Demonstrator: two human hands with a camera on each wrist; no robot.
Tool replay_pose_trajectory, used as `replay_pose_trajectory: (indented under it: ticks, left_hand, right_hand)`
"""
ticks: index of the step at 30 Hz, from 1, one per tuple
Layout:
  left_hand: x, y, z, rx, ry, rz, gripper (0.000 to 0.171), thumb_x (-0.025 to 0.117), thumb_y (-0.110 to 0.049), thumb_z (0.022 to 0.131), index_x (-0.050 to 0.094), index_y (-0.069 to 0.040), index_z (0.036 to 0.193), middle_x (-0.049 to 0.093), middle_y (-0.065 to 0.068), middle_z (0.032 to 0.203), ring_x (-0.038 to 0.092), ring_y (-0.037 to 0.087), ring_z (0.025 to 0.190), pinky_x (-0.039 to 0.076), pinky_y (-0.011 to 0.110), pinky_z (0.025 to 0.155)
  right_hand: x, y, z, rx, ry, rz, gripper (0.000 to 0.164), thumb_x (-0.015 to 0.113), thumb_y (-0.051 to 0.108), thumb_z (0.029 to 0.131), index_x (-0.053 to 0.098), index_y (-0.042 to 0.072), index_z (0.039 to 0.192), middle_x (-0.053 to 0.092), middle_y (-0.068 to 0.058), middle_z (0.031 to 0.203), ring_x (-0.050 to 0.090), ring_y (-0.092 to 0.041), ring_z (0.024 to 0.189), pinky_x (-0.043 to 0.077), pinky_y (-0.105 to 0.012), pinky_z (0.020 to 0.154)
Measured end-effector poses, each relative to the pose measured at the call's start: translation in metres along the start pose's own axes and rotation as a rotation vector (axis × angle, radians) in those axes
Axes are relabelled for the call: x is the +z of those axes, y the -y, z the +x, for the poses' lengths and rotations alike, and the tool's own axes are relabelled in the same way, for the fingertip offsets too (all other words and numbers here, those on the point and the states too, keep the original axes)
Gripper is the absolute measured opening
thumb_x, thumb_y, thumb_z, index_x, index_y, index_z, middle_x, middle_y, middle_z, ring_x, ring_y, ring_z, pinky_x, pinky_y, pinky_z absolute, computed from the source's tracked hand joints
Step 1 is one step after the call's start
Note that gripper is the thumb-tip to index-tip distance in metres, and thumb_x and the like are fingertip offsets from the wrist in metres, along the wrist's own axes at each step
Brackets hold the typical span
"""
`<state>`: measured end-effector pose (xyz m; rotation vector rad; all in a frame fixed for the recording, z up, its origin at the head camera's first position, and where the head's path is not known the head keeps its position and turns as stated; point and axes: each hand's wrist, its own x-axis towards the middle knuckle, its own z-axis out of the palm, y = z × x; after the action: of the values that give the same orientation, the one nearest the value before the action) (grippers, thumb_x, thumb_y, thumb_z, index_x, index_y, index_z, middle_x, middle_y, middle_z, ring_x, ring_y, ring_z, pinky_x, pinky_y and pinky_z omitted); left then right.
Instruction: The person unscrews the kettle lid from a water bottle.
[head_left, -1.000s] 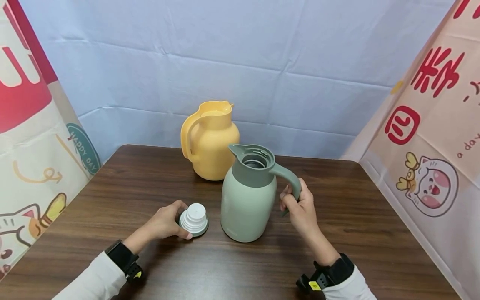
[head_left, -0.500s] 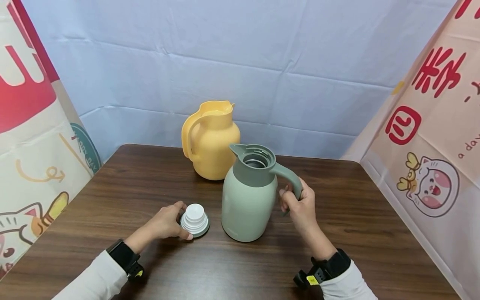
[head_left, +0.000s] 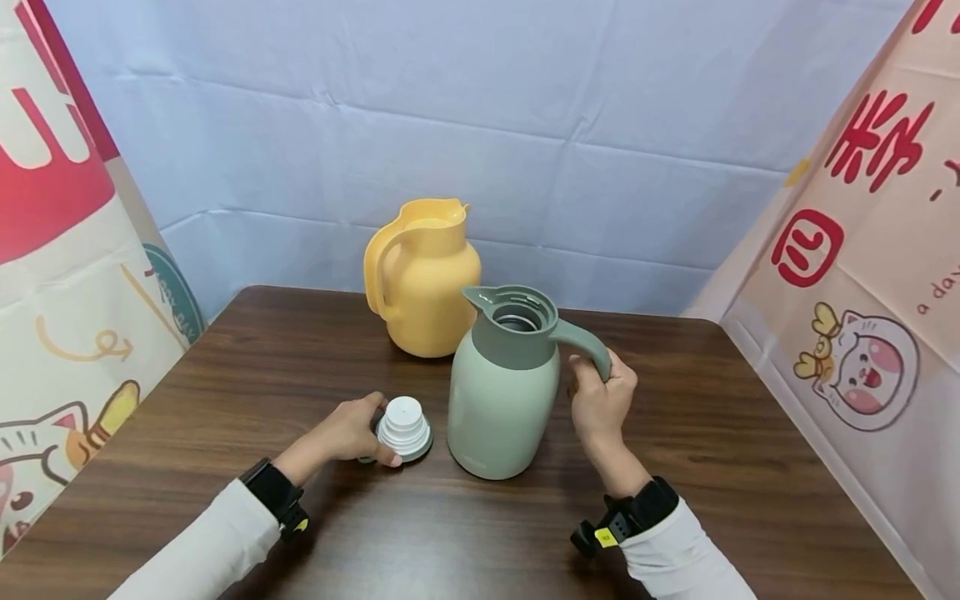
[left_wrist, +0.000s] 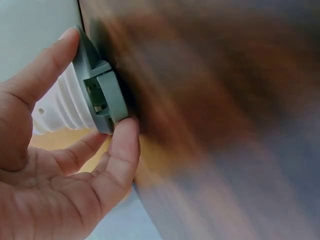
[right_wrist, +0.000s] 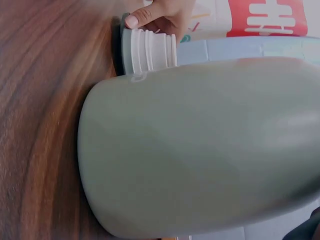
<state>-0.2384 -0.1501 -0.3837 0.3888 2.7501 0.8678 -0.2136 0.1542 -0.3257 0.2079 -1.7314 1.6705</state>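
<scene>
A pale green thermos jug [head_left: 504, 408] stands upright on the table, its spouted top uncovered and its dark neck opening showing. My right hand [head_left: 604, 400] grips the jug's handle, on the jug's right side. Left of the jug, my left hand [head_left: 347, 432] pinches the stopper lid [head_left: 405, 423] between thumb and fingers. The lid is upside down, its white ridged plug upward and its green cap downward. In the left wrist view the thumb and fingertips press the green cap [left_wrist: 116, 95]. Whether the cap touches the tabletop, I cannot tell.
A yellow jug [head_left: 427, 287] stands behind the green one, its handle to the left. Both are on a dark wood table [head_left: 465, 550]. A pale blue cloth [head_left: 465, 108] hangs behind the table, with printed cloths [head_left: 855, 275] at both sides.
My left hand and the lid have moved slightly right and away from me. The green jug has shifted a little right. My right hand has changed its hold on the handle.
</scene>
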Motion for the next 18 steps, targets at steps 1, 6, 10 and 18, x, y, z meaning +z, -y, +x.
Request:
replay_pose_trajectory:
  ticks: [1,6,10,18]
  left_hand:
    - [0.0,-0.001,0.003,-0.014,0.012,-0.012,0.072,0.09,-0.03,0.055,0.052,-0.004,0.111,0.059,0.008,0.094,0.057,0.022,0.077,0.048,0.038,0.066]
    - [0.004,-0.009,0.019,-0.074,0.06,-0.091,0.076,0.089,-0.026,0.059,0.047,-0.001,0.118,0.056,0.015,0.101,0.056,0.022,0.058,0.048,0.033,0.046]
    - [0.01,-0.016,0.033,-0.085,0.065,-0.109,0.077,0.088,-0.028,0.061,0.046,-0.001,0.119,0.055,0.016,0.106,0.057,0.021,0.064,0.049,0.031,0.045]
    - [0.023,-0.033,0.061,-0.075,0.056,-0.229,0.07,0.088,-0.02,0.063,0.048,0.001,0.116,0.053,0.016,0.107,0.059,0.022,0.065,0.051,0.031,0.047]
  right_hand:
    - [0.001,0.003,0.001,-0.012,-0.004,-0.011,0.038,0.049,-0.008,0.086,0.027,0.003,0.056,0.021,0.003,0.043,0.02,-0.011,0.034,0.025,-0.026,0.038]
    - [0.004,0.012,0.006,-0.068,-0.049,-0.104,0.039,0.047,-0.009,0.084,0.026,0.007,0.055,0.02,0.006,0.046,0.018,-0.009,0.038,0.023,-0.024,0.043]
    - [-0.001,-0.002,0.018,-0.111,-0.111,-0.152,0.039,0.048,-0.008,0.083,0.027,0.005,0.053,0.022,0.002,0.045,0.018,-0.01,0.038,0.02,-0.025,0.044]
    - [-0.015,-0.043,0.048,-0.118,-0.247,-0.202,0.037,0.052,-0.004,0.079,0.031,0.007,0.05,0.024,0.0,0.043,0.022,-0.009,0.036,0.019,-0.024,0.042]
